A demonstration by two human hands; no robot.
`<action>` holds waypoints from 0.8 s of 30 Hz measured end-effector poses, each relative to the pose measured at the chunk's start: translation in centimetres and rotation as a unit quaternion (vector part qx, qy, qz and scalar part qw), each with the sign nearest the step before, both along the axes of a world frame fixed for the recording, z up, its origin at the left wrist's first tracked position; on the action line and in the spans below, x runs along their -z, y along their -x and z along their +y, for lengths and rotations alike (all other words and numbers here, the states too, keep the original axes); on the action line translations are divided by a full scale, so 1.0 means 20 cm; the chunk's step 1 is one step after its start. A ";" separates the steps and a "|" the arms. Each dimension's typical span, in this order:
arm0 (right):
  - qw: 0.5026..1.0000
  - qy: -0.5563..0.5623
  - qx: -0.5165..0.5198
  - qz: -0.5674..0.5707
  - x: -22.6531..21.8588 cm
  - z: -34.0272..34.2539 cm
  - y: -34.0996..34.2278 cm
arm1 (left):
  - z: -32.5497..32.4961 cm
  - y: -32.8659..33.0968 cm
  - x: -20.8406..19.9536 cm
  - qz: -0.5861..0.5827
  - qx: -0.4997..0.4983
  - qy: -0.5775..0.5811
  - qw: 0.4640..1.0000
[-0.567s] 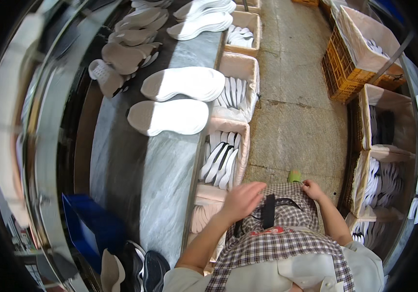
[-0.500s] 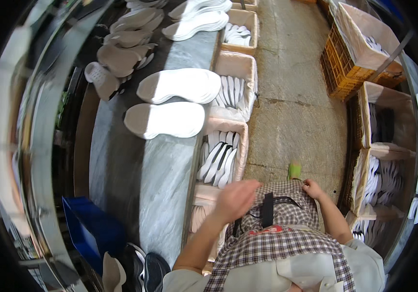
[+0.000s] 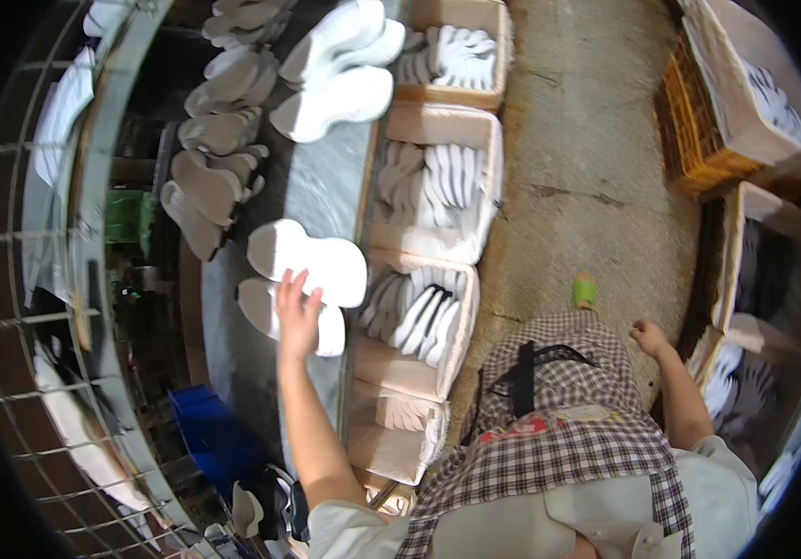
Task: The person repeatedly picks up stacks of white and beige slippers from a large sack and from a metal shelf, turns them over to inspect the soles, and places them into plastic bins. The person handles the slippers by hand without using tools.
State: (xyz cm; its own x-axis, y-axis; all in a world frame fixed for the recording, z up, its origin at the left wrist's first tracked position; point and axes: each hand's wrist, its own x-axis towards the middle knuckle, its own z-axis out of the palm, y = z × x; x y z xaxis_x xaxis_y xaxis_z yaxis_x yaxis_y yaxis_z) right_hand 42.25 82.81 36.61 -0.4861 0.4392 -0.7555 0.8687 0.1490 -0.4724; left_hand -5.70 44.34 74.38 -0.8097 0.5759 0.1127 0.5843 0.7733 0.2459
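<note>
Left of the frame's centre, white soles (image 3: 330, 270) are borne by a grey table (image 3: 324, 196); over them the left hand (image 3: 298, 321) is held with fingers spread, nothing clasped. At centre right, the right hand (image 3: 649, 337) is seen curled; whether anything is gripped cannot be told.

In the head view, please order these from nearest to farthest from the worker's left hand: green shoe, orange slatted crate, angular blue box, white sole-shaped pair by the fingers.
From the left hand:
1. White, curved sole-shaped pair: right at the fingers.
2. Angular blue box: lower left.
3. Green shoe: to the right.
4. Orange slatted crate: upper right.
</note>
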 end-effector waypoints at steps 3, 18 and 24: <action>0.999 -0.014 -0.018 0.027 0.01 0.40 0.11 | 0.00 -0.04 0.06 0.026 -0.049 -0.003 0.998; 0.996 -0.067 -0.060 -0.004 -0.09 0.67 0.77 | 0.09 0.44 -0.11 -0.018 -0.277 -0.406 0.871; 0.998 -0.021 -0.050 0.029 -0.28 0.44 1.07 | 0.19 1.24 -0.13 -0.233 -0.365 -0.676 0.596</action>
State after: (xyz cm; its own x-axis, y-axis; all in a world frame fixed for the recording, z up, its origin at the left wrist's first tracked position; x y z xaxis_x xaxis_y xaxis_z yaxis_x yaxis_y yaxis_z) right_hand 20.89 91.59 42.14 -0.5721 0.4169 -0.7063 0.8195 0.2552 -0.5132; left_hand -30.54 48.13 76.92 -0.9133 -0.3122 -0.2615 -0.1622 -0.3101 0.9368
